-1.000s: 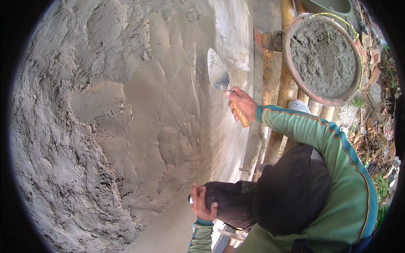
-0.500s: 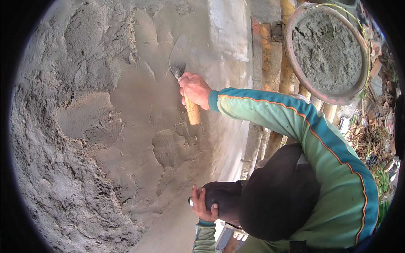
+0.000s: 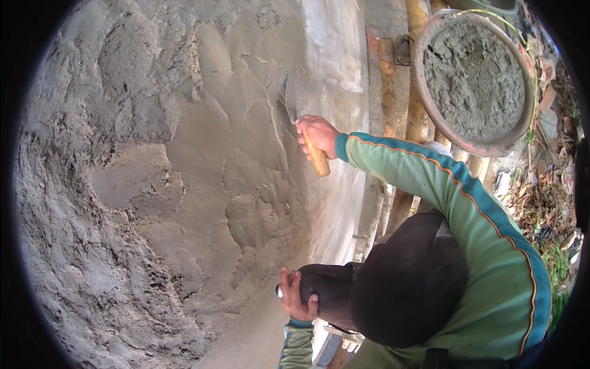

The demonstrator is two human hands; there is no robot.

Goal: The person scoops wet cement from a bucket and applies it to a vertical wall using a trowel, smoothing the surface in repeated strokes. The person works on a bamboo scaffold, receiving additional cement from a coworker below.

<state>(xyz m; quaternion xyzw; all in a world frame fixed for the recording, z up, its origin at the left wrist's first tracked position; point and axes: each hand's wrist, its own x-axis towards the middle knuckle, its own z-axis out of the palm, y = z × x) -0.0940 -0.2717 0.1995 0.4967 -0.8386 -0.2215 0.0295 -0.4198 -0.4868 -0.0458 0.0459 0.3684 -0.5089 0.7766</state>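
Note:
In my right hand [image 3: 318, 134] is a pointed trowel [image 3: 287, 98]. Its light wooden handle is wrapped by the fingers, and the thin metal blade stands edge-on at the wet plaster [image 3: 258, 160] of a grey wall. Lower in the picture, my left hand [image 3: 298, 295] curls over the end of a black rounded thing [image 3: 326, 286], thumb on one side and fingers on the other. What that thing is I cannot make out. Green sleeves with teal stripes cover both arms. A larger black rounded shape [image 3: 409, 283] lies beside it.
A round tub [image 3: 421, 80] full of grey mortar [image 3: 476, 77] stands at the upper right. Bamboo poles [image 3: 387, 80] run alongside it. A paler, smoother strip of surface [image 3: 335, 46] borders the plaster. Dry leaves and litter [image 3: 534, 190] lie at the far right, above some grass [image 3: 558, 258].
My right hand has moved to the right and slightly down with the trowel, and the blade now shows narrower. My left hand stays on the black thing.

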